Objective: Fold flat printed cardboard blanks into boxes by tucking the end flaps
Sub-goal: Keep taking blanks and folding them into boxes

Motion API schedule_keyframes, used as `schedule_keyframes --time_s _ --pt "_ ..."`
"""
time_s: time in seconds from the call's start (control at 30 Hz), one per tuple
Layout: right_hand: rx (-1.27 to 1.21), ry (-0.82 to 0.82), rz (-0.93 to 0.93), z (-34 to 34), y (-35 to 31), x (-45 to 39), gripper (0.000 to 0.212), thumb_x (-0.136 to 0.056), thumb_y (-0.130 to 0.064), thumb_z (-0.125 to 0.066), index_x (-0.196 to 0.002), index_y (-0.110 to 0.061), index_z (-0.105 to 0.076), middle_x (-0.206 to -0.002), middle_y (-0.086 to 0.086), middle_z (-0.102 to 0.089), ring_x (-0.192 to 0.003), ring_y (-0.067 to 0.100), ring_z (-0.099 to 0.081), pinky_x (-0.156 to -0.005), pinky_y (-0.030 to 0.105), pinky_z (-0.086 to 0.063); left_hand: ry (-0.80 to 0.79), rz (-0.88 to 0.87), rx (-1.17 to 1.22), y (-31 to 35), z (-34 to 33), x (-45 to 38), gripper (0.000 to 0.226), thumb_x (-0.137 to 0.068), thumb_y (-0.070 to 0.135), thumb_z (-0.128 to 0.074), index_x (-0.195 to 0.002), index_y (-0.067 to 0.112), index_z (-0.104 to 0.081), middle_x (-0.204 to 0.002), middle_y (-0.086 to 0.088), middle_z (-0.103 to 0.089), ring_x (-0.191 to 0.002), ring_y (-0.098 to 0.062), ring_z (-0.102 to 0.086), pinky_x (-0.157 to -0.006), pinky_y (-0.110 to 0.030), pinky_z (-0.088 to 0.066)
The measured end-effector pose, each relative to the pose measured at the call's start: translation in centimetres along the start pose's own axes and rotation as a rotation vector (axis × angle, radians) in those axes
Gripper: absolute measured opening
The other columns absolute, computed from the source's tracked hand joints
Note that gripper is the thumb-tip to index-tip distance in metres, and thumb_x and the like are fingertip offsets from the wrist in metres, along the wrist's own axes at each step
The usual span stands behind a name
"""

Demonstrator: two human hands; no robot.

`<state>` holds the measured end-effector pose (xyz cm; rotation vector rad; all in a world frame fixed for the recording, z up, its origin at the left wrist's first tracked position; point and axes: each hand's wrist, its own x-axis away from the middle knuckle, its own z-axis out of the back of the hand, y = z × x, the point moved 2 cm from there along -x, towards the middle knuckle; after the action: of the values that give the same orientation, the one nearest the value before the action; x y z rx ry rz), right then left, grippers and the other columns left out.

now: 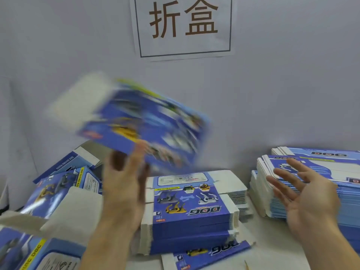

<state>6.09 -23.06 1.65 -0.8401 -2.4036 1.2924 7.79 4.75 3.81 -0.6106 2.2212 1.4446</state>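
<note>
Two bare hands worked above stacked flat blue printed cardboard blanks [191,209]: the left hand [124,184] pinched a blurred, light, stiff blue cardboard box [144,125] by its lower edge, while the right hand [305,197] hung open, empty.

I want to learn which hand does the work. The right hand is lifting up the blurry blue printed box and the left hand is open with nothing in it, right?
Not quite: the hands are swapped. In the head view, the left hand has the blurry blue printed cardboard box at its fingers, raised above the stack of flat blue cardboard blanks. The right hand is the open one with nothing in it.
</note>
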Motion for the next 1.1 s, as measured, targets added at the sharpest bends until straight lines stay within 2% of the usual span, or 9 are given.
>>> schedule_keyframes --time_s 0.1,0.17,0.23,0.3,0.43,0.5,0.87,1.0,1.1 --pt "0.028 -0.025 0.012 -0.5 0.3 0.3 0.037 -0.093 -0.013 -0.037 -0.109 -0.023 -0.069 -0.091 0.006 -0.073 -0.072 0.024 -0.073 -0.065 0.031 -0.051 0.203 -0.014 0.207 0.2 3.3 -0.9 0.067 -0.052 0.064 -0.084 -0.102 0.028 -0.056 -0.099 0.015 -0.056 -0.106 -0.003 -0.049 -0.109 -0.029 -0.035" --pt "0.062 -0.055 0.015 -0.8 0.7 0.4 0.037 -0.093 -0.012 -0.037 -0.104 -0.025 -0.069 -0.089 0.006 -0.073 -0.07 0.023 -0.072 -0.065 0.032 -0.05 0.258 0.089 0.106 -1.0 4.3 -0.7 0.022 -0.088 0.036 -0.068 -0.105 0.024 -0.061 -0.102 0.011 -0.057 -0.101 -0.001 -0.053 -0.115 -0.032 -0.036" --pt "0.096 -0.087 0.011 -1.1 1.0 0.3 0.037 -0.092 -0.01 -0.037 -0.1 -0.026 -0.069 -0.087 0.006 -0.072 -0.069 0.023 -0.072 -0.065 0.033 -0.049 0.251 0.137 -0.289 -2.6 4.0 -0.4 0.022 -0.096 0.011 -0.06 -0.118 0.014 -0.064 -0.113 0.009 -0.065 -0.102 0.002 -0.061 -0.096 -0.021 -0.051" --pt "0.125 -0.118 0.002 -1.2 1.4 0.0 0.036 -0.091 -0.009 -0.037 -0.099 -0.025 -0.069 -0.085 0.006 -0.072 -0.068 0.023 -0.072 -0.065 0.033 -0.049 0.138 0.13 -0.622 -4.2 2.9 0.0 0.025 -0.093 0.016 -0.067 -0.118 0.02 -0.066 -0.117 0.009 -0.068 -0.11 -0.006 -0.064 -0.079 -0.017 -0.055" --pt "0.341 -0.199 -0.006 -1.3 2.3 -0.3 0.034 -0.09 -0.007 -0.041 -0.095 -0.021 -0.072 -0.076 0.004 -0.075 -0.067 0.021 -0.072 -0.061 0.032 -0.05 -0.331 0.338 -1.157 -7.6 1.1 1.4 0.068 -0.088 0.051 -0.065 -0.148 0.035 -0.037 -0.158 0.018 -0.025 -0.149 -0.008 -0.018 -0.121 -0.037 -0.025" --pt "0.509 -0.265 -0.009 -1.6 3.1 -0.3 0.032 -0.092 -0.007 -0.044 -0.093 -0.021 -0.073 -0.078 0.005 -0.076 -0.074 0.025 -0.071 -0.063 0.032 -0.05 -0.468 0.429 -1.352 -9.0 0.9 2.0 0.073 -0.09 0.058 -0.057 -0.153 0.035 -0.029 -0.164 0.014 -0.013 -0.152 -0.012 -0.009 -0.123 -0.039 -0.016" --pt "0.764 -0.437 0.024 -2.7 5.7 0.4 0.029 -0.098 -0.012 -0.047 -0.092 -0.026 -0.072 -0.082 0.0 -0.074 -0.078 0.018 -0.07 -0.064 0.028 -0.052 -0.545 0.297 -1.559 -8.5 0.4 1.9 0.041 -0.099 0.053 -0.044 -0.134 0.035 -0.056 -0.137 0.009 -0.056 -0.123 -0.015 -0.049 -0.094 -0.029 -0.043" --pt "0.615 -0.328 0.207 -2.8 5.1 0.7 0.029 -0.092 -0.003 -0.049 -0.09 -0.025 -0.066 -0.067 0.0 -0.071 -0.069 0.016 -0.068 -0.066 0.035 -0.054 -0.394 0.044 -1.618 -7.4 -0.3 1.8 0.034 -0.105 0.047 -0.029 -0.122 0.041 -0.058 -0.119 0.01 -0.064 -0.103 -0.016 -0.059 -0.08 -0.029 -0.047" --pt "0.607 -0.29 0.498 -3.1 4.2 1.2 0.028 -0.091 -0.003 -0.054 -0.093 -0.031 -0.056 -0.067 0.002 -0.067 -0.062 0.01 -0.063 -0.056 0.02 -0.05 -0.172 -0.213 -1.588 -5.4 -1.2 1.5 0.065 -0.094 0.056 -0.005 -0.12 0.036 -0.061 -0.085 0.009 -0.066 -0.074 -0.013 -0.061 -0.06 -0.028 -0.048"
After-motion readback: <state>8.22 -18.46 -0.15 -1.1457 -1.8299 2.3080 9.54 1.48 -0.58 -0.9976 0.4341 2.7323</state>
